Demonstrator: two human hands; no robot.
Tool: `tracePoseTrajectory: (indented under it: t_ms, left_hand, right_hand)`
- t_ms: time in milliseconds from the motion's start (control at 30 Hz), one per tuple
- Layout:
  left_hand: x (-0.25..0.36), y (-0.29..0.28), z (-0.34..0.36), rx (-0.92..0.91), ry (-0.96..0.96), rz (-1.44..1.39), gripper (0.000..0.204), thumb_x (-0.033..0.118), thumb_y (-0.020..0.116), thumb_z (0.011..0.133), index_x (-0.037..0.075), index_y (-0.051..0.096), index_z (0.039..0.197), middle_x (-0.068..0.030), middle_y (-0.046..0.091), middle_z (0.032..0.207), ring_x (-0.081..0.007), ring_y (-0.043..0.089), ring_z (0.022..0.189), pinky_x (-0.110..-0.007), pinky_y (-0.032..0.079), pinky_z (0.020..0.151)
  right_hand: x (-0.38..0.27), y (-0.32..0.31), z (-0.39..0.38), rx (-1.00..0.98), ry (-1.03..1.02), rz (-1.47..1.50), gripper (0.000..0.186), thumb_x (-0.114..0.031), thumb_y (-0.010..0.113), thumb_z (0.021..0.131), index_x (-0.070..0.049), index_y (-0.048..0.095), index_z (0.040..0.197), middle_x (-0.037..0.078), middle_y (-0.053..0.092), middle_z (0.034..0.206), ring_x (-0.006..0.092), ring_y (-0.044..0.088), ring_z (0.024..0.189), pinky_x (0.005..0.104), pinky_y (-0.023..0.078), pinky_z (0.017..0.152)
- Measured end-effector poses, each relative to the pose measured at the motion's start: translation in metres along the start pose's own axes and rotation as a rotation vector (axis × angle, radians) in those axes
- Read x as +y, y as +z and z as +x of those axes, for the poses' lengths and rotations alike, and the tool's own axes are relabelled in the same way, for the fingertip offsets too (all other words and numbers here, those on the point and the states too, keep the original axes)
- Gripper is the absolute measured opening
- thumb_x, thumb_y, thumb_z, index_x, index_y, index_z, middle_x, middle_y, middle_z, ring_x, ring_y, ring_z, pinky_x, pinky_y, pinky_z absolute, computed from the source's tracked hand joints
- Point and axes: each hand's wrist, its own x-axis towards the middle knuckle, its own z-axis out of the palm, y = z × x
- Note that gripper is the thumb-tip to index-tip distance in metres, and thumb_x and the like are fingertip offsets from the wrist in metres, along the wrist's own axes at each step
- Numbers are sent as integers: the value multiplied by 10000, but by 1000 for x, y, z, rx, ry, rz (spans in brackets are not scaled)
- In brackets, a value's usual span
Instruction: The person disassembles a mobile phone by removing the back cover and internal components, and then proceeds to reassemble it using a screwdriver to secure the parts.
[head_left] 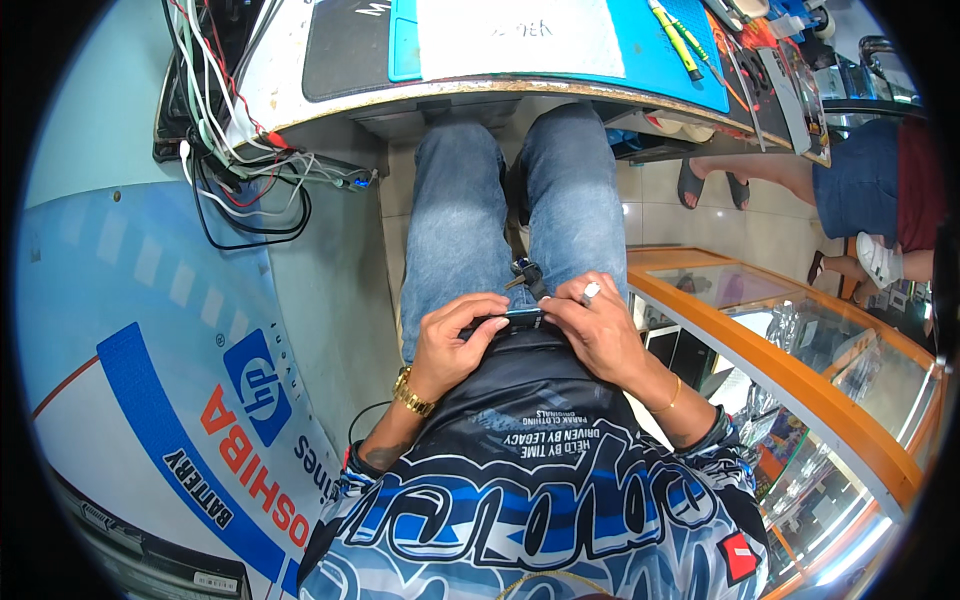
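Note:
Above my lap, my left hand (457, 335) is closed on one end of a thin, dark phone-like device (522, 318), seen nearly edge-on with a bluish sheen. The other end lies in the closed fingers of my right hand (598, 325), which wears a ring. Just beyond the device, a bunch of keys (527, 275) with a black fob rests by my thighs, close to my right fingertips. Whether my right hand also touches the keys I cannot tell. My fingers hide most of the device's face.
Ahead is a workbench edge (480, 92) with a blue mat (655, 88), a white sheet (520, 40) and screwdrivers (678, 42). Tangled cables (235, 150) hang at the left. A glass display case (790, 380) stands to the right; other people's legs (750, 180) show beyond it.

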Motion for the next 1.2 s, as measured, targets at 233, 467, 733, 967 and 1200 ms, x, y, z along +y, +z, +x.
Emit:
tracePoseTrajectory:
  t_ms: [233,467,733,967,1200]
  left_hand:
    - [16,8,14,-71,139,131,215,34,801,831,-1,746,1035,-138,761,1076,-257,753,942,-331,595,795]
    - [17,9,19,-89,99,169,189,47,813,811,3,752,985,-128,763,1060,-275,753,926,-350,592,787]
    - [40,23,34,-150,307,437,200,131,844,776,57,764,943,-51,751,982,-229,692,930,-361,518,798]
    - [32,33,38,-113,345,429,179,109,825,782,75,757,944,-32,738,935,-218,674,919,-355,469,805]
    - [37,34,37,-124,317,438,172,102,816,793,75,755,952,-55,735,949,-240,674,914,-367,492,797]
  right_hand:
    - [8,-1,-5,-38,-42,-30,241,-49,676,823,-44,709,1062,66,628,967,252,594,941,383,431,826]
    - [8,-14,-18,60,45,-47,286,-40,662,820,-62,719,1099,61,617,961,255,583,924,384,431,821]
    - [7,-14,-20,25,24,-104,284,-11,687,788,-73,741,1060,48,610,958,251,563,871,379,420,793]
    - [9,-17,-24,118,127,17,233,-21,757,790,-64,743,1019,62,627,946,267,597,901,390,472,817]
    - [8,-30,-34,103,258,5,199,2,763,785,-43,732,977,89,618,921,299,613,902,399,508,780]
